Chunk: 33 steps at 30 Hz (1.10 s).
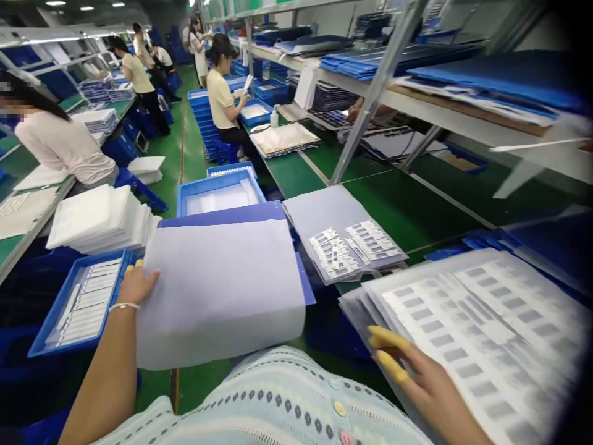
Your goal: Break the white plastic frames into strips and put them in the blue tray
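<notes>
My left hand (pixel 136 285), with yellow finger cots, lies at the left edge of a thick stack of pale sheets (pixel 217 290) resting on a blue board (pixel 222 214). My right hand (pixel 417 383), also with yellow cots, has its fingers on a sheaf of translucent sheets printed with rows of grey rectangles (pixel 477 334), which blurs towards the lower right. Between my hands, a flat pale sheet (pixel 324 213) carries small printed strips (pixel 356 247). A blue tray of white strips (pixel 83 306) stands just left of my left hand.
A white foam stack (pixel 99 219) and a blue tray (pixel 220 191) stand ahead on the green-topped bench. Metal shelves with blue boards (pixel 403 62) run along the right. Co-workers in pale shirts (pixel 222 99) sit and stand along the aisle, among several blue crates.
</notes>
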Each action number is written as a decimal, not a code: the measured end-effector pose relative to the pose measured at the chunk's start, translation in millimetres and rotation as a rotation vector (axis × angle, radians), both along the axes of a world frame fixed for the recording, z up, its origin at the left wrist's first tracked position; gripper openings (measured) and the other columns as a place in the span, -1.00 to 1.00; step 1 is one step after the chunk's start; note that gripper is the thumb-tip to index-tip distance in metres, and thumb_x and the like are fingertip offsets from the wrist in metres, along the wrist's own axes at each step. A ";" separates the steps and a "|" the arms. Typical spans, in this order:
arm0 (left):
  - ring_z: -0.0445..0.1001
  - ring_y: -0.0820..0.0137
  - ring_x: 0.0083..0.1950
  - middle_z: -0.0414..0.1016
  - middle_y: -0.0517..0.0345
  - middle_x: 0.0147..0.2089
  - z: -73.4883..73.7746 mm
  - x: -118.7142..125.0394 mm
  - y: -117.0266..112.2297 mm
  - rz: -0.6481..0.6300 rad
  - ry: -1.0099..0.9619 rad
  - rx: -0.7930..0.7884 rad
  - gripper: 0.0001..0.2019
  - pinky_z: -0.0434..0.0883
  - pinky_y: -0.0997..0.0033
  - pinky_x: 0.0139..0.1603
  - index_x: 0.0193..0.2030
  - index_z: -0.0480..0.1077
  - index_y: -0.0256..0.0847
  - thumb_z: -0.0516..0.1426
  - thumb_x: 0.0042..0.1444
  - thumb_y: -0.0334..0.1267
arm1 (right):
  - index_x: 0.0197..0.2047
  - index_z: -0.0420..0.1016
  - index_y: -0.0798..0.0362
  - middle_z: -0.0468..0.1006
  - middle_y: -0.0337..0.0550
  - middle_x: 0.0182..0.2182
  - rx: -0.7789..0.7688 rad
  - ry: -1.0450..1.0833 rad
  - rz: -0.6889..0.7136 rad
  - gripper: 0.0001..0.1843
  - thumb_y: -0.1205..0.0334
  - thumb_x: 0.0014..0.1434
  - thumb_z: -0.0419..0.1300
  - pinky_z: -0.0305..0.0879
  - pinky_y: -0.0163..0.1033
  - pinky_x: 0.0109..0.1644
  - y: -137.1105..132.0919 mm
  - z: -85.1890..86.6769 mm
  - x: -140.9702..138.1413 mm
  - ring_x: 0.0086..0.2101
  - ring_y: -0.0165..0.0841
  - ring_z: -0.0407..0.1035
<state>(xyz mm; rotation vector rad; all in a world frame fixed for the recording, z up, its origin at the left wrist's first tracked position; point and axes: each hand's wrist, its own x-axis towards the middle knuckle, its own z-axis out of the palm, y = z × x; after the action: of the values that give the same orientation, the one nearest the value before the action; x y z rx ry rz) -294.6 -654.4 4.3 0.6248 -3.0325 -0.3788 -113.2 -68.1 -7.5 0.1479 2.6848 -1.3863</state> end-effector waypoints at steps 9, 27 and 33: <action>0.48 0.28 -0.07 0.47 0.01 -0.03 -34.1 47.3 -81.7 0.246 -0.042 0.517 -0.60 0.44 0.08 -0.02 0.12 0.31 -0.24 0.06 0.24 -0.05 | -0.25 0.50 0.04 0.55 -0.03 -0.40 -0.446 -0.561 0.067 -0.30 -0.45 -0.13 0.16 0.43 -0.04 -0.19 -141.0 -49.6 -72.6 -0.34 -0.14 0.48; 0.46 0.24 -0.38 0.48 0.19 -0.43 -26.4 38.2 -78.9 0.133 0.177 0.732 -0.53 0.41 0.26 -0.34 -0.31 0.41 -0.15 0.06 -0.07 0.24 | -0.34 0.64 0.03 0.58 -0.01 -0.23 -0.447 0.020 0.283 -0.55 -0.22 -0.01 0.27 0.37 -0.09 -0.09 -159.8 55.8 -157.5 -0.14 -0.06 0.41; 0.48 0.18 -0.28 0.51 0.16 -0.38 -33.3 34.1 -86.6 0.174 0.256 0.805 -0.48 0.44 0.22 -0.26 -0.29 0.41 -0.14 0.10 -0.14 0.30 | -0.49 0.57 0.07 0.53 -0.10 -0.43 -0.666 0.083 0.243 -0.53 -0.22 -0.12 0.35 0.32 -0.20 -0.27 -175.2 66.4 -177.6 -0.38 -0.28 0.35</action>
<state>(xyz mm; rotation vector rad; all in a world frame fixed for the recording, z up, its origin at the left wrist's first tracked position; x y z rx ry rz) -260.5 -741.0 -29.0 0.7655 -2.4705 -1.5518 -290.8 -243.2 58.9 -0.2890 2.0516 -2.1200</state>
